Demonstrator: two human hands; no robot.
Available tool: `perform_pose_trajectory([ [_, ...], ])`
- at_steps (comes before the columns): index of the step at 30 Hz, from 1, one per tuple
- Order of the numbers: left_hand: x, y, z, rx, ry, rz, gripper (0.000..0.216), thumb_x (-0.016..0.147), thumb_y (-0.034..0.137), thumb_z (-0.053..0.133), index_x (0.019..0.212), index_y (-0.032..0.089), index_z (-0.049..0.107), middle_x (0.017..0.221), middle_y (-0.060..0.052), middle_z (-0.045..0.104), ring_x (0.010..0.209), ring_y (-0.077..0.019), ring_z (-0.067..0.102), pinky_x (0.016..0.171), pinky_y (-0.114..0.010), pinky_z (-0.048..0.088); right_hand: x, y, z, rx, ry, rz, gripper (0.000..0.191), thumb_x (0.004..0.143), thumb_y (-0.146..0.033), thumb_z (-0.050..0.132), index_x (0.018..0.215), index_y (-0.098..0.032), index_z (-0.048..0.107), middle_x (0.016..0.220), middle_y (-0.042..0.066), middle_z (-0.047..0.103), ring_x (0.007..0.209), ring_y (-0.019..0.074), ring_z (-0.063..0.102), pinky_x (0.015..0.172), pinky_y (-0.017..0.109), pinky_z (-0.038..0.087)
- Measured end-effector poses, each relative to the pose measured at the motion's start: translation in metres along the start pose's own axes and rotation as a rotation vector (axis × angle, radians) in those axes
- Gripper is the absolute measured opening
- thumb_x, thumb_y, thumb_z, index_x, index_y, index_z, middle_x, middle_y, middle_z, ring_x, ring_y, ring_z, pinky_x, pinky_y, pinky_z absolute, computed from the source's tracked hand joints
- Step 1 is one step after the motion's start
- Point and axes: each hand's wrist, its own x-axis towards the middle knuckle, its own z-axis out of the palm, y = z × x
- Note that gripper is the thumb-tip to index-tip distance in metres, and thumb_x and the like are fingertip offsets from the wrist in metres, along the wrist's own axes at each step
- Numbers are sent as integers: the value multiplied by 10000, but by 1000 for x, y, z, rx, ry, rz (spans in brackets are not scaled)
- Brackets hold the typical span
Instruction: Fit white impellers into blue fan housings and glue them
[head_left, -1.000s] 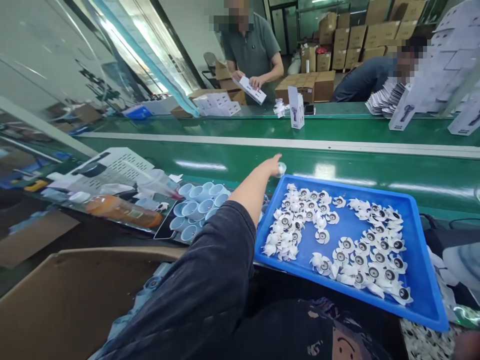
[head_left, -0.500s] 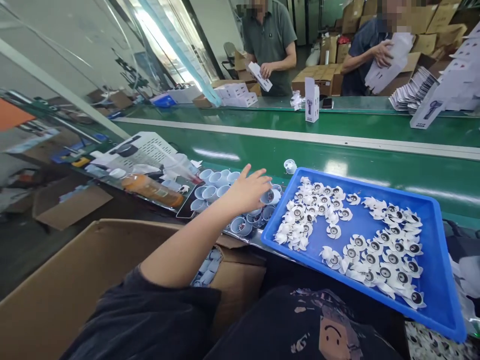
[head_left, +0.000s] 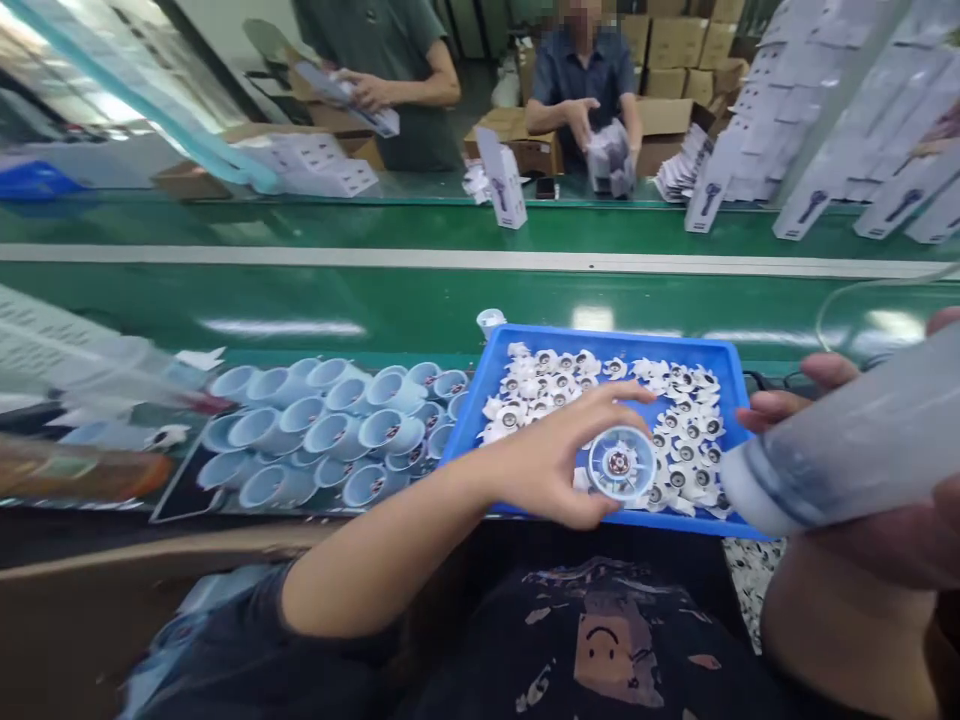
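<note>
My left hand (head_left: 547,450) has its thumb and fingers around the rim of a light blue plastic cup (head_left: 622,463). The cup's open end faces me, showing a small round motor-like part inside. On the right, my right hand (head_left: 877,545) grips a pale, translucent bottle-like cylinder (head_left: 855,440), blurred and tilted, its white end toward the left. Below the cup lies a blue tray (head_left: 469,420) of white fan impellers (head_left: 559,365). Rows of similar light blue cups (head_left: 334,435) lie to the left, some with parts visible inside.
A single cup (head_left: 491,320) stands behind the tray, by the green conveyor belt (head_left: 375,300). An orange bottle (head_left: 82,470) lies at far left. Across the belt, two people handle boxes near stacked white cartons (head_left: 506,185). A cardboard box (head_left: 112,570) sits at lower left.
My left hand has moved right from the rows of cups and now holds one over the tray. My right hand has come into view with the pale cylinder. The view has turned right.
</note>
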Motion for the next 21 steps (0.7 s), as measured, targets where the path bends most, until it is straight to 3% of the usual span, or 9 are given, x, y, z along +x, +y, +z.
perform_pose_trajectory([
  [3, 6, 10, 27, 149, 5, -18, 525, 642, 212, 633, 1153, 197, 515, 1158, -98, 642, 1068, -277, 613, 961, -440, 474, 7, -8, 20, 216, -43, 34, 244, 767, -452, 769, 958, -312, 711, 827, 9, 651, 707, 200, 664, 529, 267, 574],
  [5, 8, 16, 41, 209, 10, -78, 536, 638, 309, 714, 1129, 185, 540, 995, -70, 686, 888, -263, 653, 829, -406, 514, 7, -8, 28, 300, -34, 47, 242, 750, -458, 788, 913, -298, 708, 827, -1, 629, 681, 175, 638, 569, 273, 577],
  [8, 11, 19, 54, 191, 17, -107, 518, 616, 481, 797, 1007, 199, 609, 894, -48, 708, 802, -247, 669, 706, -341, 512, 1, 0, 31, 355, -80, 86, 333, 738, -530, 826, 944, -298, 705, 851, 9, 612, 705, 172, 615, 596, 281, 570],
  [12, 12, 18, 63, 81, 102, -55, 308, 675, 421, 773, 850, 204, 641, 815, -27, 702, 750, -194, 666, 643, -281, 495, -7, 8, 29, 332, -175, 77, 374, 807, -590, 758, 1039, -303, 693, 877, 34, 617, 760, 196, 598, 598, 293, 562],
  [17, 13, 18, 67, 39, 183, -19, 277, 644, 360, 794, 796, 191, 635, 757, -16, 684, 680, -170, 644, 589, -262, 466, -8, 3, 33, 237, -112, 35, 302, 856, -582, 708, 1002, -321, 669, 840, 23, 596, 710, 192, 583, 556, 295, 553],
  [21, 15, 22, 67, 45, 151, -80, 292, 620, 346, 810, 784, 194, 623, 764, -14, 687, 700, -186, 657, 596, -272, 475, -7, 2, 37, 175, -129, 35, 332, 870, -610, 675, 1005, -308, 649, 841, 26, 596, 710, 193, 604, 561, 298, 567],
])
